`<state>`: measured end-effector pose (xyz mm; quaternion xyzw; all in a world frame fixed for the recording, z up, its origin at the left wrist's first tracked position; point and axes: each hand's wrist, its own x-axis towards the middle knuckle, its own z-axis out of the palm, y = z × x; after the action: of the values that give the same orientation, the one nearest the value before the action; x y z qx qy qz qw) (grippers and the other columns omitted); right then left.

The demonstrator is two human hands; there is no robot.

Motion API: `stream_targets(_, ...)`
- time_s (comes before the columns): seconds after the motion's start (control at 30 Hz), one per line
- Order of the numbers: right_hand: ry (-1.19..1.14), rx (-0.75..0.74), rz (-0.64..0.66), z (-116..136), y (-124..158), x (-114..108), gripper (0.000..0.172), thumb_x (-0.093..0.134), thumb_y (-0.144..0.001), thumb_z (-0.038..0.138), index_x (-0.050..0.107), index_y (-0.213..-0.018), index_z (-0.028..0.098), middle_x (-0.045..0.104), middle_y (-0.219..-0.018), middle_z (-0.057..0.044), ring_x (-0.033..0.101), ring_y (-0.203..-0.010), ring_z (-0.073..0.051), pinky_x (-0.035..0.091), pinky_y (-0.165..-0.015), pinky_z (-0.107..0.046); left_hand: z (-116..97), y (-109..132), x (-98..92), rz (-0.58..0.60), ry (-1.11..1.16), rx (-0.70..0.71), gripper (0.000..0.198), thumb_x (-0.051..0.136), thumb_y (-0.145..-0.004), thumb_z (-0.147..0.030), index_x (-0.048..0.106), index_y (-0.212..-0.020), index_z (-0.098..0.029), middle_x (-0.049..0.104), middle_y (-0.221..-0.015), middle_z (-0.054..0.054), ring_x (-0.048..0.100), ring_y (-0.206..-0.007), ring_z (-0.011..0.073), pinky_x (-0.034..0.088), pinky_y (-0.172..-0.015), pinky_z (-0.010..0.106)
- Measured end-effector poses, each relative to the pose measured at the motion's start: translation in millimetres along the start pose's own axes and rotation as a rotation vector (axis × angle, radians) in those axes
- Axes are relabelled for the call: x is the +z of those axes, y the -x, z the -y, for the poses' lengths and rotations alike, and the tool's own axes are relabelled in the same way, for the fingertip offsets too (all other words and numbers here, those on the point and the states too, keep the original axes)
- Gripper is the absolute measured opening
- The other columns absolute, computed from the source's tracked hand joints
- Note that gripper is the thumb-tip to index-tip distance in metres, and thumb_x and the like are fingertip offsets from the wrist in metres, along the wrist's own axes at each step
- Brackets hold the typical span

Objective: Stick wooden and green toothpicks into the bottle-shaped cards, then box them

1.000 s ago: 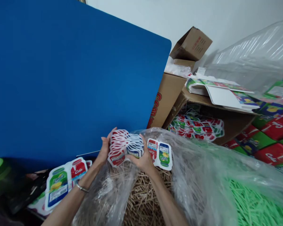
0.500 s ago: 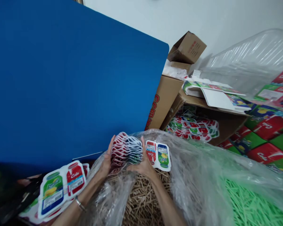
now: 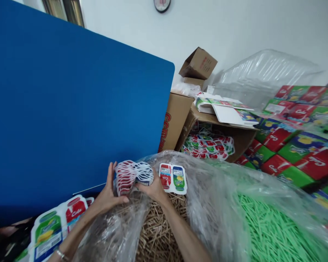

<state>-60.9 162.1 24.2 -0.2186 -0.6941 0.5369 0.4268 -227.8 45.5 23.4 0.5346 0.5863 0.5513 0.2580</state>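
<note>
A fanned stack of die-cut printed cards (image 3: 133, 175), red and blue with white edges, sits between both my hands. My left hand (image 3: 107, 193) is closed on its left side, thumb across the bottom. My right hand (image 3: 151, 186) grips the stack's right side from below. Just right of that hand a loose red-and-green card (image 3: 172, 178) lies on clear plastic wrap (image 3: 207, 189). Under my hands is a bag of thin brown sticks (image 3: 158, 229).
A blue partition (image 3: 71, 109) fills the left. More printed cards (image 3: 53, 227) lie at lower left. An open carton (image 3: 235, 136) holds several cards (image 3: 207, 145). Green sticks (image 3: 273, 233) lie under plastic at right, with coloured boxes (image 3: 303, 153) behind.
The view has swung up and right, so my hands and the stack sit further left and lower in frame. My left thumb has come across the stack's bottom edge.
</note>
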Motion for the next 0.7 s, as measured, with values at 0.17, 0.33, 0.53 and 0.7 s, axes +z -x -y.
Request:
stream_targets(0.17, -0.038, -0.090, -0.047, 19.2, 7.3, -2.6, 0.066, 0.080, -0.057, 0.033, 0.052, -0.115, 0.021, 0.067, -0.108, -0.006, 0.063, -0.099, -0.024, 0.049, -0.088, -0.036, -25.1, -23.6, -4.8, 0.216, 0.052, -0.016, 0.145, 0.077, -0.047, -0.063, -0.026, -0.141, -0.023, 0.015, -0.152, 0.024, 0.017, -0.138, 0.0365, 0.010, -0.110, 0.055)
stream_targets(0.33, -0.092, -0.244, -0.071, 62.3, 4.5, -7.7, 0.064, 0.080, -0.059, 0.033, 0.051, -0.115, 0.022, 0.067, -0.107, -0.006, 0.064, -0.096, -0.023, 0.051, -0.086, -0.036, -81.5, -33.8, -10.5, 0.205, -0.020, 0.094, 0.112, 0.075, -0.062, -0.052, 0.007, -0.146, -0.022, 0.038, -0.144, 0.019, 0.037, -0.130, 0.0354, 0.027, -0.107, 0.050)
stream_targets(0.53, 0.052, -0.440, -0.145, 116.8, -17.2, -50.2, 0.059, 0.081, -0.058, 0.030, 0.054, -0.111, 0.021, 0.067, -0.107, -0.007, 0.062, -0.100, -0.025, 0.046, -0.094, -0.041, -132.6, -63.9, 9.8, 0.112, -0.175, 0.316, 0.083, 0.073, -0.066, -0.036, 0.033, -0.136, -0.018, 0.052, -0.132, 0.014, 0.049, -0.120, 0.0321, 0.036, -0.103, 0.046)
stream_targets(0.7, 0.164, -0.133, -0.162, 65.3, -20.9, -102.9, 0.067, 0.080, -0.057, 0.036, 0.052, -0.115, 0.020, 0.064, -0.115, -0.010, 0.058, -0.109, -0.029, 0.041, -0.098, -0.046, -90.5, -99.6, 65.3, 0.281, -0.056, 0.168, 0.089, 0.075, -0.062, -0.039, 0.032, -0.138, -0.022, 0.049, -0.137, 0.011, 0.046, -0.123, 0.0321, 0.032, -0.105, 0.047)
